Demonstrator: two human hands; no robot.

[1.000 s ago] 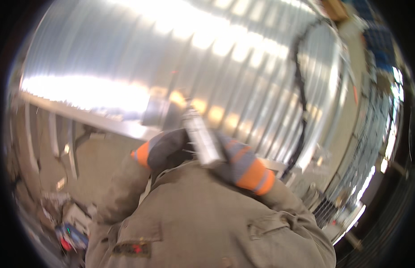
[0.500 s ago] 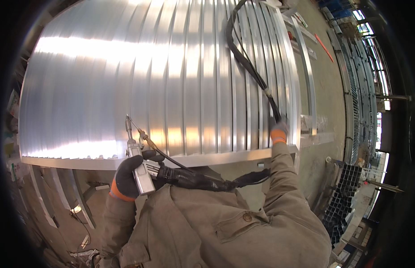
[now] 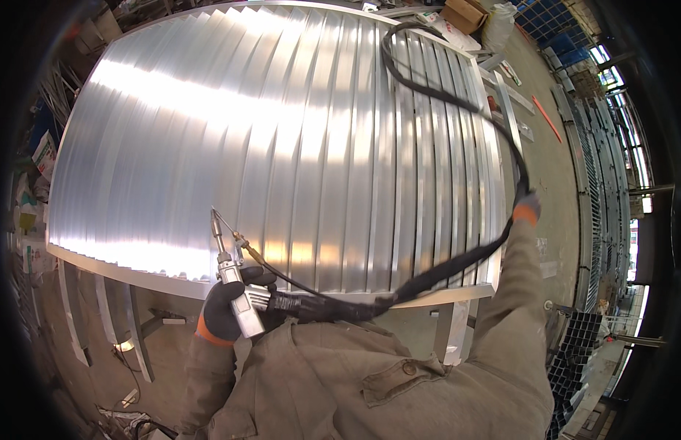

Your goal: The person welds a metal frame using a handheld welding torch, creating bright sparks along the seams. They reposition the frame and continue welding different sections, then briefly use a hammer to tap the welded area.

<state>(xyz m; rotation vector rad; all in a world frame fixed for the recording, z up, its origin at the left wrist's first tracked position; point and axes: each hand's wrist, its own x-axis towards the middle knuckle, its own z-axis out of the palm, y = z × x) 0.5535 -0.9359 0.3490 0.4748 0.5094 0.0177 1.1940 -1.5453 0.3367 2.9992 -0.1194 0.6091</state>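
I've the torch in my left hand, pointing away over the slats, hose clutched in my right hand

Left grip curled and held close in; right arm stretched outward, right grip clenched

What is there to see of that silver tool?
The silver tool has a boxy, partly ribbed, metal-looking body and a slender nozzle. A thin dark tube with a brassy fitting runs toward its tip; a black cable joins its body. The gloved left hand grips it, tip pointing away over the slatted panel.
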